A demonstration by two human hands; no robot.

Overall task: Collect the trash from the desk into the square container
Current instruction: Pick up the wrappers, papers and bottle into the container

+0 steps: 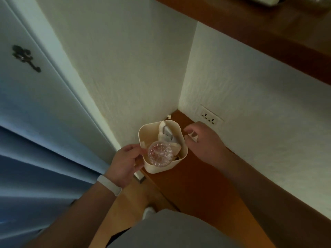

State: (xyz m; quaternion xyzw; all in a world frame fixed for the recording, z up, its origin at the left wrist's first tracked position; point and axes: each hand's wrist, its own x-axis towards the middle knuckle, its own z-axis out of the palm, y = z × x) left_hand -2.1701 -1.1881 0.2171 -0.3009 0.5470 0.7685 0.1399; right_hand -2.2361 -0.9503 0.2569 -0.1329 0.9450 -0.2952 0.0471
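Crumpled white paper scrap (193,136), light and soft, is pinched in the right hand (204,140) beside the cream square plastic container (184,149), centre frame on the brown worktop (197,179); the left hand (125,163) grips its rim.

white walls (125,68); wall socket (209,117); dim light

My head view is dim and soft all over, with fine grain. The white wall (143,68) at centre catches the most light; the lower left of the frame falls into bluish shadow. Straight lines bow toward the edges from the wide lens. The desk (197,185) reads dark, without glare.
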